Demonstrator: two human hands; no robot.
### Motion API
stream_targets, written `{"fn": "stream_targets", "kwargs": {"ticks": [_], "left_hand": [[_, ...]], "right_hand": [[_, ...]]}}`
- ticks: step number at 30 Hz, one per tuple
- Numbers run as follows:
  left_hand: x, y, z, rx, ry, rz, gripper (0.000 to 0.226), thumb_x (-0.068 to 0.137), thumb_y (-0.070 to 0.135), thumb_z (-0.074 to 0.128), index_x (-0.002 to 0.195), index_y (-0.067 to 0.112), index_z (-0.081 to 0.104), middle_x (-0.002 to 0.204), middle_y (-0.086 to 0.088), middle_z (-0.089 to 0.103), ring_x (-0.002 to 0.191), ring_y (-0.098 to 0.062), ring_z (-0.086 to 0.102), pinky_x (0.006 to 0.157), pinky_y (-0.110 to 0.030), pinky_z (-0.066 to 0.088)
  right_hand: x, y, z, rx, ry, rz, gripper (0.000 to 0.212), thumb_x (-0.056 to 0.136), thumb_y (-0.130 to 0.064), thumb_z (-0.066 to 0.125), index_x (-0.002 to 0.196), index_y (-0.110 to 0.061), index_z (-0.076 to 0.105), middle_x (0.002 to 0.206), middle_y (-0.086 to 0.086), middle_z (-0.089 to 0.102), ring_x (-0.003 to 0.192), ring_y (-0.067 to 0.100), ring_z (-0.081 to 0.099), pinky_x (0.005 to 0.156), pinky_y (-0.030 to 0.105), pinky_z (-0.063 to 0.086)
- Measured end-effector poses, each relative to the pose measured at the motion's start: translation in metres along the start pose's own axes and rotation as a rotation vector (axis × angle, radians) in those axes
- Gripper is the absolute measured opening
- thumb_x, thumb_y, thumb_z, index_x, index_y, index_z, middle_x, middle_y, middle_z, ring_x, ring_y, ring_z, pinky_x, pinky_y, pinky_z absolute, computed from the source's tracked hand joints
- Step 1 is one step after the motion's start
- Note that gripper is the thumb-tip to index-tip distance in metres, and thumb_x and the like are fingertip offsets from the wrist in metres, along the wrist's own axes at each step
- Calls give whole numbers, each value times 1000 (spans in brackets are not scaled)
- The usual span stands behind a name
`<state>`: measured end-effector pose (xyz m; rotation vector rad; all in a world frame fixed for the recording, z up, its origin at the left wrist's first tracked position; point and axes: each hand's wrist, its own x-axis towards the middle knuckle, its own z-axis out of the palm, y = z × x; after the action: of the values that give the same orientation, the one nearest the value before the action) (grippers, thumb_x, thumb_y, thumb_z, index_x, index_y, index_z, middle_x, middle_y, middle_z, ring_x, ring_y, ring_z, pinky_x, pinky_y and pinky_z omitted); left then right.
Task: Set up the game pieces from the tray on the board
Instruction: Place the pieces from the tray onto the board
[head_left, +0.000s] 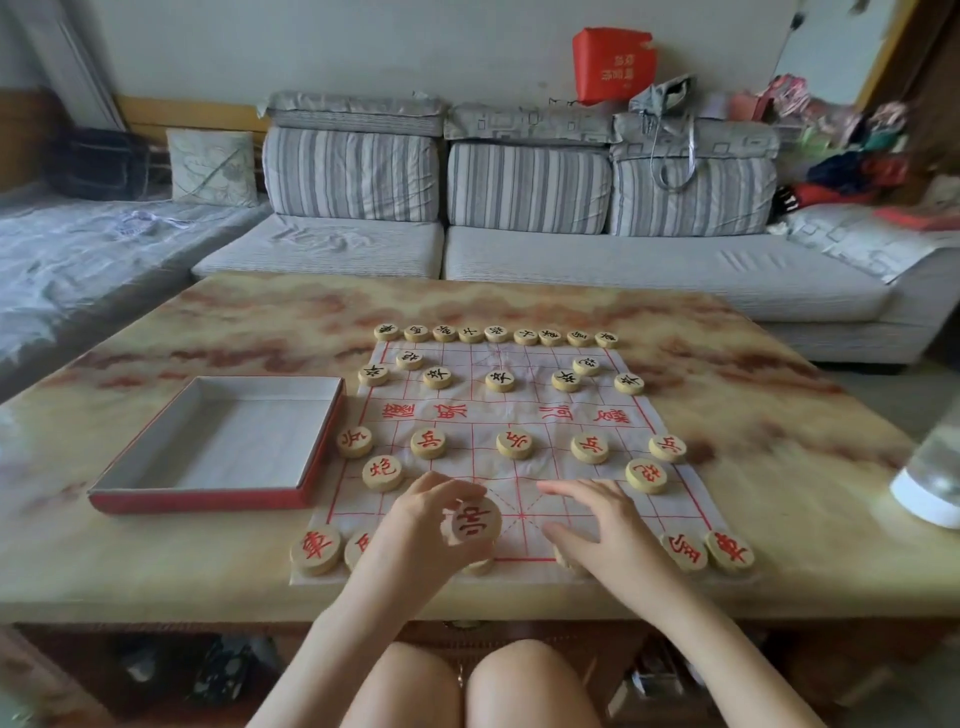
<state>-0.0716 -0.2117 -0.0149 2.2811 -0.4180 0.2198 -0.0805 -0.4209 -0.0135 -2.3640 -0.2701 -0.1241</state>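
Wooden piece (475, 522) near board (498, 415) edge

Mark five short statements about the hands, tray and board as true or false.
1. The left hand holds a red-lettered piece. True.
2. The tray lies to the right of the board. False: it lies to the board's left.
3. The right hand grips a piece. False: its fingers are spread open over the board.
4. Black-lettered pieces line the board's far edge. True.
5. A clear container stands at the right side of the table. True.
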Motion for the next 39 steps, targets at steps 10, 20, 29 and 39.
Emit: {"fn": "stream_targets", "kwargs": {"ticks": [10,20,29,39], "left_hand": [[16,13,54,270,-164,76,55,72,39,71,124,31,53,121,11,52,112,-10,39,89,-16,30],[11,3,44,125,-160,43,54,69,36,75,119,30,57,123,15,53,116,-8,40,99,-23,33],[-12,-32,-34,60,326,-51,23,82,16,64,103,23,66,97,20,58,93,-8,55,82,-22,43],[-60,-94,-53,111,370,-163,22,84,26,62,105,34,63,106,23,57,105,-3,44,85,-18,36]], "right_hand": [[-25,22,-24,-18,56,54,35,87,-29,61,121,-37,54,109,-32,40,113,-5,39,90,0,27],[-27,15,-14,16,9,29,35,88,-34,59,121,-43,52,111,-25,45,109,-14,39,86,3,31],[2,-37,28,106,-66,-109,33,90,-32,56,122,-37,53,109,-34,40,99,-24,36,88,-3,24],[44,-73,95,85,-222,-227,35,89,-32,56,125,-31,53,113,-23,40,127,3,32,104,20,25]]}}
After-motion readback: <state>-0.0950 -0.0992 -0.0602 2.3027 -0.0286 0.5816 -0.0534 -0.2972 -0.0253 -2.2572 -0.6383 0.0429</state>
